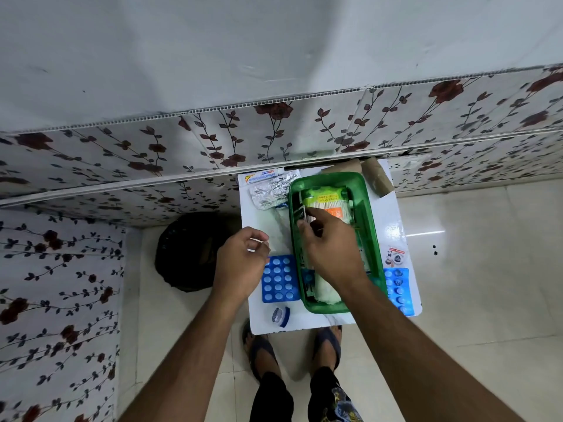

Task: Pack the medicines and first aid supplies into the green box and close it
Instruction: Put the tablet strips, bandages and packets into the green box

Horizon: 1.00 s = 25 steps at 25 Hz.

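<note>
A person's right hand [330, 248], grip pinching a small dark packet, tucks it into the green box [370, 214] on the white bench [399, 226]; left hand [240, 263] hovers loosely curled, blue blister packs [277, 280] likely next.

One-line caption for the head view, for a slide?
Right hand places a small pack into the open green box; blue pill strips wait outside.
</note>
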Each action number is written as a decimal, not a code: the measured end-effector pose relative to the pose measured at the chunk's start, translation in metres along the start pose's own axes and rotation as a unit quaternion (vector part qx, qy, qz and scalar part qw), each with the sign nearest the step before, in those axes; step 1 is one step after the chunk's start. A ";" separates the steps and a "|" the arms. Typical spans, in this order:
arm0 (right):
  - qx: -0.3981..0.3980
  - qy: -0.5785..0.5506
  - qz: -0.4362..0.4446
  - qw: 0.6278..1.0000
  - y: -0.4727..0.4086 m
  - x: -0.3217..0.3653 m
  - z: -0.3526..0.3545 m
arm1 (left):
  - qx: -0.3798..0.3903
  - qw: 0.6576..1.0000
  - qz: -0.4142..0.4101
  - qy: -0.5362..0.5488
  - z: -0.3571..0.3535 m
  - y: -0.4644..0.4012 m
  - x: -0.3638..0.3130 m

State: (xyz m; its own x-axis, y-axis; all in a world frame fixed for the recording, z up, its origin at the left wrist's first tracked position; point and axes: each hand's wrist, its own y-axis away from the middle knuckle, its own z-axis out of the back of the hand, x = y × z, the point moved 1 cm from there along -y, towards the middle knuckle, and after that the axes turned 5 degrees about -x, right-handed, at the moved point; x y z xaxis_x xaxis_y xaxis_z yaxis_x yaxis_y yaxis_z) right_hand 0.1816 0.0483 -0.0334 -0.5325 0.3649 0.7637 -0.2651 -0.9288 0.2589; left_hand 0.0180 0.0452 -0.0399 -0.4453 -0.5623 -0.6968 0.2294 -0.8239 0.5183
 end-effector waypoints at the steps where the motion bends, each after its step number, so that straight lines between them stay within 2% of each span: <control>1: 0.023 -0.039 -0.027 0.999 0.002 -0.002 0.002 | -0.001 1.000 0.001 0.002 0.001 -0.001 0.001; 4: 0.044 -0.055 -0.060 0.996 0.009 -0.007 0.000 | 0.003 1.000 0.000 0.005 0.002 -0.003 0.002; 9: -0.039 0.133 0.019 0.990 0.008 -0.010 0.017 | 0.004 1.000 -0.003 0.003 0.004 -0.003 0.004; 12: -0.004 0.169 0.034 0.985 0.023 -0.012 0.010 | 0.005 1.000 0.002 0.000 0.003 -0.004 0.006; 15: 0.044 0.089 -0.037 0.994 0.029 -0.019 -0.001 | 0.010 1.000 0.000 0.003 -0.002 -0.001 0.005; 21: 0.054 -0.081 -0.163 0.982 0.025 -0.026 -0.003 | 0.014 1.000 0.004 0.012 -0.002 0.000 0.008; 25: 0.060 -0.087 -0.164 0.981 0.028 -0.032 0.002 | 0.017 1.000 0.011 0.012 -0.001 -0.001 0.014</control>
State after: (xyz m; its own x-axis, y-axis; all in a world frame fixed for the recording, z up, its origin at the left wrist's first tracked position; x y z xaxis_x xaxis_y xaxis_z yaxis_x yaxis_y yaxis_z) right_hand 0.1929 0.0106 -0.0498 -0.2857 0.6382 0.7149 -0.2977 -0.7682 0.5668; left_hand 0.0128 0.0382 -0.0508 -0.4187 -0.5825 -0.6967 0.2091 -0.8084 0.5502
